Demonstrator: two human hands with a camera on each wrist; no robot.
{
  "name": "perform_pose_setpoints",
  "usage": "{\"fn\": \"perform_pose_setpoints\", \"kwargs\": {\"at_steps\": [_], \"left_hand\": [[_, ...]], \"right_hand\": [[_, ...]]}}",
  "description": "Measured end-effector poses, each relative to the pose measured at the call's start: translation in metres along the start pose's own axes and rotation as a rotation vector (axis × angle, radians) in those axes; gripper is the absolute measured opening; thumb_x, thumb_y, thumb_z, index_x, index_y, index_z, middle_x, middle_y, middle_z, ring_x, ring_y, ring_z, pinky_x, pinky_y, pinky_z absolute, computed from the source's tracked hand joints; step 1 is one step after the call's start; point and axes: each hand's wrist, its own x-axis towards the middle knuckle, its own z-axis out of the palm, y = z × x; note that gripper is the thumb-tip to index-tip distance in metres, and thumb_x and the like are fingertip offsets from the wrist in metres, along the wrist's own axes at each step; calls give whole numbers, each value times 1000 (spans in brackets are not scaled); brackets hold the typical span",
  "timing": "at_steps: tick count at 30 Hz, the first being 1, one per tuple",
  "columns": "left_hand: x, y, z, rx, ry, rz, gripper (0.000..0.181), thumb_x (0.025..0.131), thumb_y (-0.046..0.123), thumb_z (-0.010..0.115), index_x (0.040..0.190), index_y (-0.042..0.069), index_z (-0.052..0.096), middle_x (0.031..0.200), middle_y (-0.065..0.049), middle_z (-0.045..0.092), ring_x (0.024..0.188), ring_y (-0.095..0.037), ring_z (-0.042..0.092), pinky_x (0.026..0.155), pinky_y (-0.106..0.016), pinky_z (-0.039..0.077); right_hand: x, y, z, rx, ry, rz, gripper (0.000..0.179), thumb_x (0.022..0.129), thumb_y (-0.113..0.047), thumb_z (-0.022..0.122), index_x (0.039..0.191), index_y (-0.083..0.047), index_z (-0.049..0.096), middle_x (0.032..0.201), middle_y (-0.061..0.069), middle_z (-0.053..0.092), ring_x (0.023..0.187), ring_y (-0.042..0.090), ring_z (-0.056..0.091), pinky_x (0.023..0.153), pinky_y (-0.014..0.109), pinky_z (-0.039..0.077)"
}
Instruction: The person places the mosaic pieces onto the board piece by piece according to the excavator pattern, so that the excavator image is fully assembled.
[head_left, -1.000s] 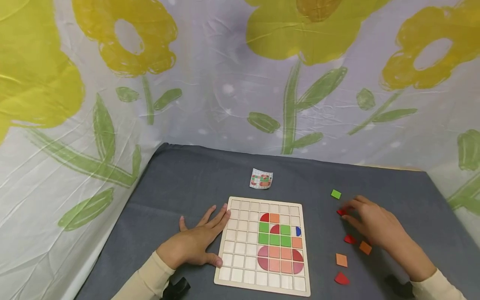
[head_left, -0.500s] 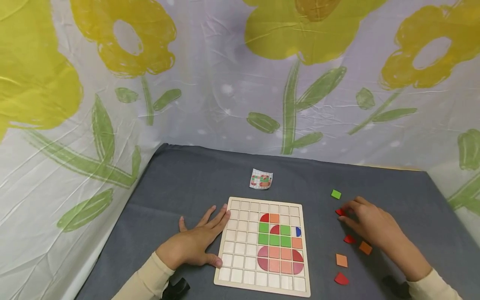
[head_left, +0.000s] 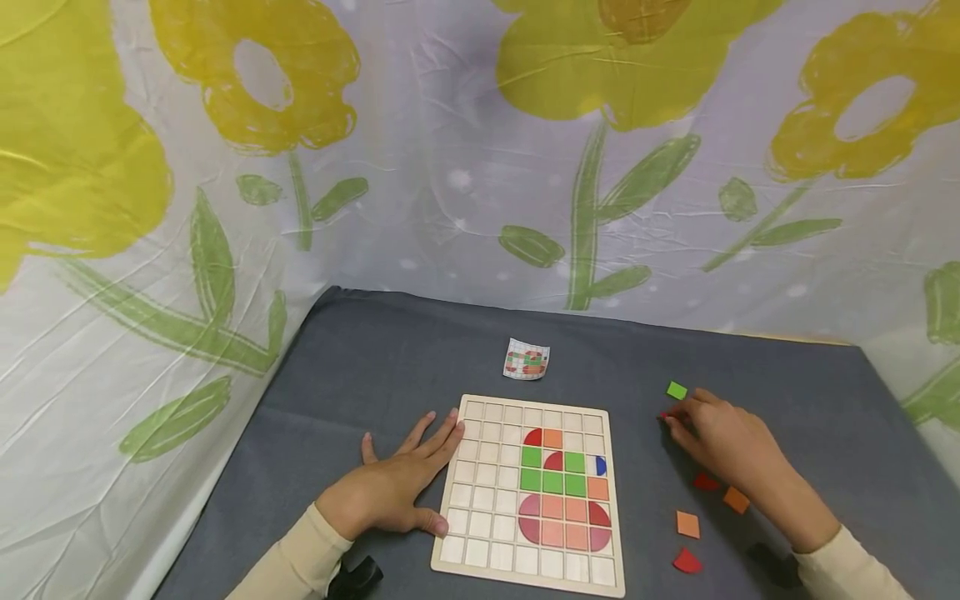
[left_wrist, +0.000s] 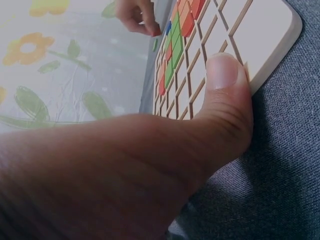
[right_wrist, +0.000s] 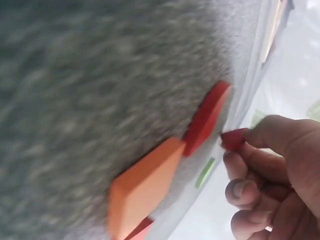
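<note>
The left hand (head_left: 390,492) rests extended, spread fingers along the left edge of the grid board (head_left: 480,495). The right hand (head_left: 731,437) pinches a red piece (right_wrist: 233,139); bench (head_left: 647,483) separates it from the board's right edge. A green square (head_left: 677,390) lies just beyond.

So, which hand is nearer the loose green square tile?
The right hand, just beside that green square tile; the left hand is farther off, across the pale wooden grid board.
</note>
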Motion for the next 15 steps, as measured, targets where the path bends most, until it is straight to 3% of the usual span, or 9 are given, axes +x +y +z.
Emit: {"fn": "perform_pose_setpoints", "kwargs": {"at_steps": [4,8,15], "left_hand": [[0,1,0,6,0,1,124,78,56,85,172,27,10,179,9,-2,165,-26,-3,101,-95,2],[0,1,0,11,4,0,125,77,56,86,172,27,10,179,9,-1,165,-26,-2,101,-95,3],[0,1,0,8,4,1,125,77,56,86,172,27,11,179,9,-2,165,-26,-2,101,-95,3]], "right_hand": [[5,-12,-4,20,22,-38,10,94,-16,79,100,-9,81,89,-1,67,63,8,53,47,29,42],[9,-30,-8,107,14,-78,10,96,-15,77,104,-13,82,93,-4,76,65,3,57,47,25,42],[19,-60,-7,214,-50,-97,9,98,-18,77,106,-19,81,101,-7,77,77,3,66,58,24,51]]}}
